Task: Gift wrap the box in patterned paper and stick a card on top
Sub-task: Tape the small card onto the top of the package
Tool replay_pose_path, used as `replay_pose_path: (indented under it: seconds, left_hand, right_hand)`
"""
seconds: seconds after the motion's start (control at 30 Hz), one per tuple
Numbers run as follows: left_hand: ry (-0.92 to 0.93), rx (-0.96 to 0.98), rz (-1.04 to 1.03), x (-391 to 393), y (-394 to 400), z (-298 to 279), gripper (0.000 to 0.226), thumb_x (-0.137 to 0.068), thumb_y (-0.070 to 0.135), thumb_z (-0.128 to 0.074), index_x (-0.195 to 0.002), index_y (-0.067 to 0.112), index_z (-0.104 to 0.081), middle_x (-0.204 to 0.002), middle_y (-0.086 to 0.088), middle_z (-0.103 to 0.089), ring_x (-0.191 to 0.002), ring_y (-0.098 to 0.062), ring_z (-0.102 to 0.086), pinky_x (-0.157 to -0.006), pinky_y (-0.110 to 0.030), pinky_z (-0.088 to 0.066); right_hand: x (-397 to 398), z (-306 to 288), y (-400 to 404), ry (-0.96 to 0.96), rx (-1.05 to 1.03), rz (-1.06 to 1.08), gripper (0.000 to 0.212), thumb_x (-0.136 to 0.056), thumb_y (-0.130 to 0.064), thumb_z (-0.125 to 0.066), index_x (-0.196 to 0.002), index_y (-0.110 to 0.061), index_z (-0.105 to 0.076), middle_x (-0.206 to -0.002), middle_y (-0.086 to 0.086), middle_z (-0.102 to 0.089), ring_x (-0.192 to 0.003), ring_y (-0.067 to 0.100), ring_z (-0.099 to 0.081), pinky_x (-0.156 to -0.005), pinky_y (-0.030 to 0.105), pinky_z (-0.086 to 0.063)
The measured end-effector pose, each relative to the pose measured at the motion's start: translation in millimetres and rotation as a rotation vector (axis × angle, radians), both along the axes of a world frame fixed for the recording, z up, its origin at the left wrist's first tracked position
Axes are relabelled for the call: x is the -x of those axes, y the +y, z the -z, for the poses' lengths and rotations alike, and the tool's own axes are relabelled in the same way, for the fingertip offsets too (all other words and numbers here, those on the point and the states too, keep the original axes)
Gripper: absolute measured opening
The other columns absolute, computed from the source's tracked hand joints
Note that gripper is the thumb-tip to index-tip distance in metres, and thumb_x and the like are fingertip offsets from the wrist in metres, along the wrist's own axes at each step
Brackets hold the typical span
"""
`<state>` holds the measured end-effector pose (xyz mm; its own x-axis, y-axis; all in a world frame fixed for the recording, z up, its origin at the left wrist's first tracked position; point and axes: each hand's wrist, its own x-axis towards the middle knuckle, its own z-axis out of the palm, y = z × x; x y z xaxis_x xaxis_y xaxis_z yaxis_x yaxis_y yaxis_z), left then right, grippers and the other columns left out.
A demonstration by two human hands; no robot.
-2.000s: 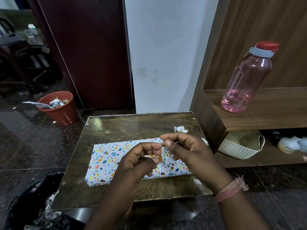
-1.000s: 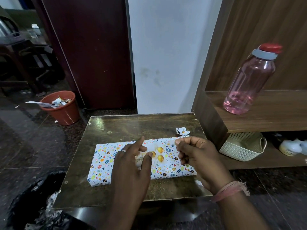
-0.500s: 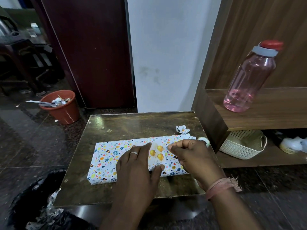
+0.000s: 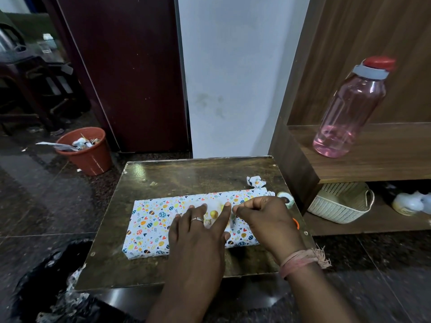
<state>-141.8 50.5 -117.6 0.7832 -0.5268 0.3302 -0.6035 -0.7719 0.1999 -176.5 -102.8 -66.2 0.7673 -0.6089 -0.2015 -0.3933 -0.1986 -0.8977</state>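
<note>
Patterned paper, white with small coloured eggs and hearts, covers the box [image 4: 163, 222], which lies flat on the dark tabletop [image 4: 186, 173]. On top of it sits a pale card [image 4: 213, 219] with gold balloons; its gold lettering is too blurred to read. The left hand [image 4: 198, 234] lies flat over the card, fingers straight and pressing. The right hand [image 4: 268, 217], just beside it, has its fingers curled and pinches the card's right edge. A tape roll [image 4: 286, 198] sits near the box's right end, with a crumpled paper scrap [image 4: 256, 182] behind. A pink bottle [image 4: 349, 113] on the shelf shows no readable label.
</note>
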Motion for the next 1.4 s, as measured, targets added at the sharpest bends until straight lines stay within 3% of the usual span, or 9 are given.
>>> replay_pose_path:
  seconds: [0.1, 0.23, 0.33, 0.5, 0.63, 0.83, 1.03, 1.17, 1.4]
  left_hand:
    - [-0.036, -0.023, -0.002, 0.6, 0.3, 4.2, 0.048, -0.089, 0.038, -0.058, -0.137, 0.041, -0.061, -0.134, -0.011, -0.062, -0.124, -0.036, -0.056, -0.099, -0.056, -0.051]
    - [-0.028, -0.039, -0.012, 2.0, -0.5, 2.9, 0.048, -0.092, 0.040, -0.046, -0.138, 0.043, -0.059, -0.135, -0.010, -0.061, -0.124, -0.035, -0.056, -0.100, -0.055, -0.051]
    - [-0.024, -0.036, -0.031, 2.0, -1.4, -0.1, 0.048, -0.088, 0.038, -0.052, -0.136, 0.044, -0.061, -0.135, -0.009, -0.061, -0.123, -0.034, -0.058, -0.099, -0.054, -0.052]
    - [0.006, -0.008, -0.032, 4.2, -0.6, -4.0, 0.049, -0.087, 0.037, -0.056, -0.135, 0.043, -0.061, -0.136, -0.008, -0.059, -0.123, -0.034, -0.057, -0.100, -0.055, -0.051]
    - [0.054, 0.016, -0.045, 2.8, 3.3, -6.6, 0.047, -0.091, 0.047, -0.052, -0.138, 0.046, -0.058, -0.142, -0.005, -0.054, -0.134, -0.031, -0.050, -0.105, -0.052, -0.047]
    - [0.156, 0.237, -0.218, -24.6, 28.4, -10.4, 0.058, -0.091, 0.062, -0.038, -0.133, 0.034, -0.067, -0.140, -0.016, -0.058, -0.136, -0.036, -0.047, -0.109, -0.053, -0.041]
    - [0.373, 0.398, -0.544, -45.3, 55.7, -26.3, 0.051, -0.096, 0.043, -0.056, -0.142, 0.021, -0.054, -0.132, -0.028, -0.059, -0.126, -0.046, -0.048, -0.104, -0.054, -0.039]
    - [0.612, 0.523, -0.570, -50.9, 68.6, -19.3, 0.057, -0.082, 0.065, -0.056, -0.123, 0.026, -0.058, -0.109, -0.010, -0.070, -0.104, -0.035, -0.064, -0.091, -0.048, -0.051]
    - [0.616, 0.856, -0.500, -51.4, 72.6, -30.1, 0.030, -0.095, 0.037, -0.067, -0.120, 0.021, -0.068, -0.105, 0.003, -0.073, -0.098, -0.022, -0.068, -0.088, -0.041, -0.052]
  right_hand:
    - [-1.1, 3.4, 1.8, 0.027, 0.066, 0.025, 0.015, -0.086, -0.026, -0.078, -0.076, -0.014, -0.077, -0.076, 0.005, -0.077, -0.078, 0.020, -0.073, -0.064, 0.023, -0.053]
    - [-3.3, 5.8, 8.5, 0.056, 0.169, 0.077, 0.019, -0.083, -0.032, -0.079, -0.074, -0.015, -0.076, -0.067, 0.002, -0.073, -0.064, 0.018, -0.068, -0.057, 0.026, -0.050]
    - [-5.0, 7.0, 14.1, 0.067, 0.259, 0.114, 0.019, -0.083, -0.033, -0.078, -0.073, -0.019, -0.072, -0.064, -0.005, -0.069, -0.059, 0.005, -0.062, -0.050, 0.021, -0.040]
    - [-5.5, 11.9, 15.7, 0.032, 0.316, 0.170, 0.032, -0.079, -0.032, -0.081, -0.097, -0.023, -0.056, -0.084, -0.001, -0.066, -0.080, 0.019, -0.064, -0.066, 0.030, -0.043]
    - [-3.9, 13.1, 11.7, 0.049, 0.350, 0.173, 0.024, -0.082, -0.029, -0.079, -0.089, -0.022, -0.057, -0.078, -0.006, -0.061, -0.076, 0.017, -0.060, -0.063, 0.028, -0.035]
    - [3.8, 11.4, -6.7, 0.140, 0.499, 0.248, 0.018, -0.086, -0.034, -0.074, -0.090, -0.023, -0.061, -0.082, -0.002, -0.068, -0.085, 0.025, -0.066, -0.069, 0.032, -0.048]
    - [16.7, 13.4, -19.6, 0.146, 0.649, 0.252, 0.030, -0.090, -0.041, -0.067, -0.097, -0.012, -0.067, -0.100, 0.013, -0.066, -0.096, 0.036, -0.066, -0.077, 0.037, -0.051]
    - [15.1, 16.0, -16.6, 0.169, 0.563, 0.208, 0.045, -0.088, -0.053, -0.067, -0.096, -0.009, -0.068, -0.097, 0.011, -0.071, -0.096, 0.032, -0.066, -0.071, 0.032, -0.046]
    - [10.5, 21.7, -15.0, 0.153, 0.433, 0.149, 0.064, -0.076, -0.069, -0.066, -0.101, -0.010, -0.068, -0.103, 0.008, -0.065, -0.101, 0.028, -0.063, -0.086, 0.038, -0.054]
